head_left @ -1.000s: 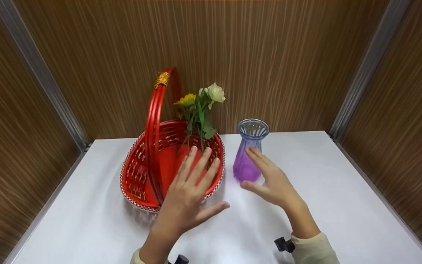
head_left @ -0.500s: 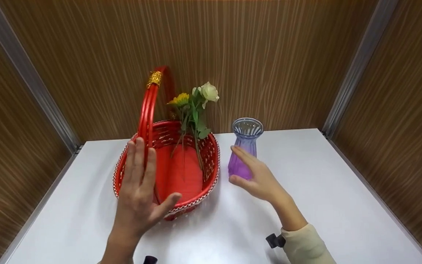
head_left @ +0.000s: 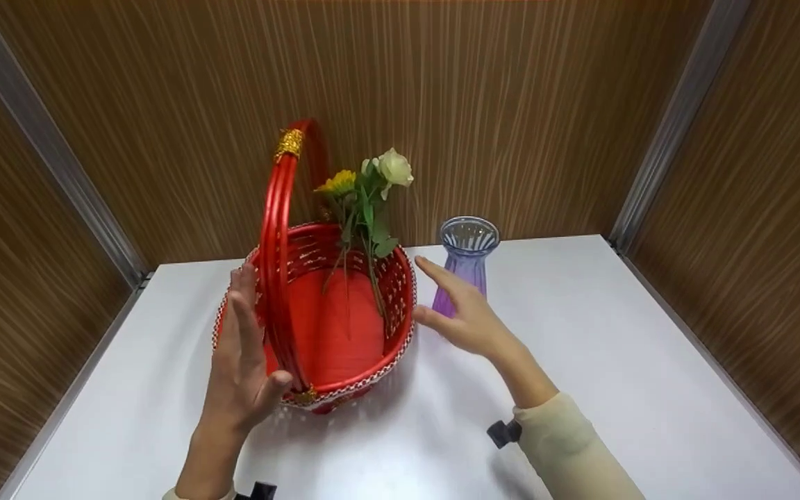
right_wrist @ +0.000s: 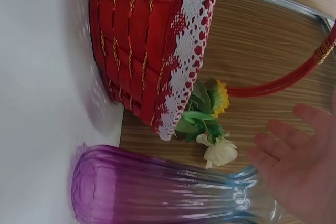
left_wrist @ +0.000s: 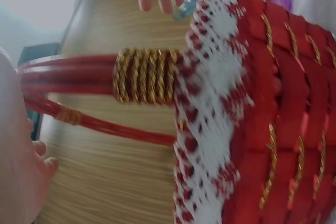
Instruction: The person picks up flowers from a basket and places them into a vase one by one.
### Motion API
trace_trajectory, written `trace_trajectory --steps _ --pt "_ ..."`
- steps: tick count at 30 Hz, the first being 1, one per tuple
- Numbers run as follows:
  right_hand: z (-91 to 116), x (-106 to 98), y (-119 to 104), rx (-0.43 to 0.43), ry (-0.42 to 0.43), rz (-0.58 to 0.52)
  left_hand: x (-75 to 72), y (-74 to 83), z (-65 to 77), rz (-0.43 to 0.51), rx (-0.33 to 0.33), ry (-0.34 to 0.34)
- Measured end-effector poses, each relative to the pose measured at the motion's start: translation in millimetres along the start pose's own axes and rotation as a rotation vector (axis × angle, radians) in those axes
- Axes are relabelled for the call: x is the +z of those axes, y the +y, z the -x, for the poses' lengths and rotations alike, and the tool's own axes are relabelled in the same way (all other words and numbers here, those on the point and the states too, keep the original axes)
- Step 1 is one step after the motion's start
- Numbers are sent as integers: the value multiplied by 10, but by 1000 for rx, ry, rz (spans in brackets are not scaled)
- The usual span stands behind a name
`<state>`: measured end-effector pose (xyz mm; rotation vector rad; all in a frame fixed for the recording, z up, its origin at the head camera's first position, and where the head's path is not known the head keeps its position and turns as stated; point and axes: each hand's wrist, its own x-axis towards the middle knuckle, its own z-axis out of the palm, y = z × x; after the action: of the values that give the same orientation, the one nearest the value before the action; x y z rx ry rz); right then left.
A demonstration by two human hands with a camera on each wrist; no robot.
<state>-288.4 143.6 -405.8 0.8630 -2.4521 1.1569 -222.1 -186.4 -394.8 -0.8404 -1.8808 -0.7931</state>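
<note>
A red woven basket (head_left: 344,375) with white lace trim and a tall red handle (head_left: 278,229) stands on the white table. Inside it lean a yellow flower (head_left: 339,182) and a white rose (head_left: 396,168), stems down. My left hand (head_left: 237,361) is at the basket's left front, fingers extended and thumb apart, holding nothing. Right of the basket, my right hand (head_left: 466,316) is raised with fingers extended, overlapping the glass vase (head_left: 469,260) in the head view. That vase is clear blue at the top and purple below, standing upright, as the right wrist view (right_wrist: 157,190) also shows.
Wood-grain panels (head_left: 511,118) close off the back and both sides, joined by metal corner strips (head_left: 678,125). The white table (head_left: 615,361) extends to the right of the vase and in front of the basket.
My left hand has moved left from over the basket to its left front side and turned more edge-on. My right hand has shifted left, toward the gap between vase and basket.
</note>
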Motion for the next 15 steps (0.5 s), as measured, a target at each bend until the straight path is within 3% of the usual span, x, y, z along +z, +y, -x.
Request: trace_trajectory --steps 5,11,15 --pt "-190 108 -28 3 -6 -112 -44 -212 142 6 -107 -101" --pt "-375 294 -33 76 -14 -402 -15 -427 346 -20 -326 -277" --pt "-474 403 -5 157 1 -574 25 -520 437 -121 -349 -361"
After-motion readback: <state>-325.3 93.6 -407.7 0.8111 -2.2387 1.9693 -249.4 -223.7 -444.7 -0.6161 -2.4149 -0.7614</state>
